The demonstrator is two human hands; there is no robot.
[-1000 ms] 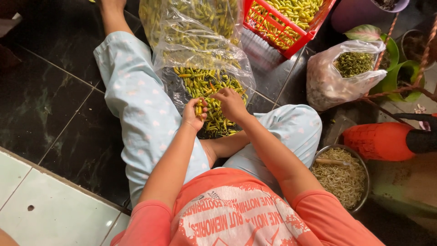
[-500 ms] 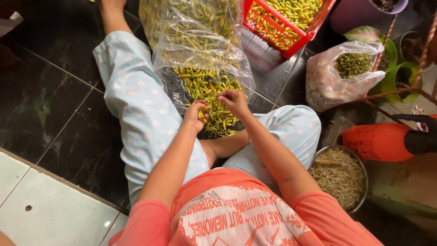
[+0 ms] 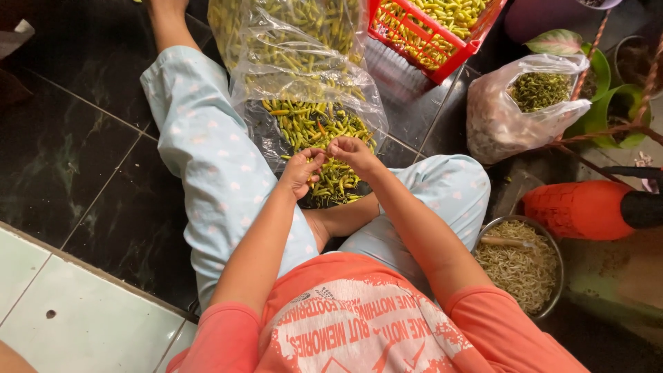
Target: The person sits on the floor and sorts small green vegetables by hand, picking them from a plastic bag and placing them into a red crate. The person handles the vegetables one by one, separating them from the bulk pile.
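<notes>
Both your hands have lifted a touch since a moment ago, and now your left hand and right hand meet fingertip to fingertip, pinched on one small chili above the chili pile in the open clear bag. Red basket beyond, metal bowl at your right.

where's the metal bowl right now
In the head view the metal bowl sits on the floor at the person's right side, beside the right knee, just below the orange pot and nearer than the clear plastic bag.
</notes>
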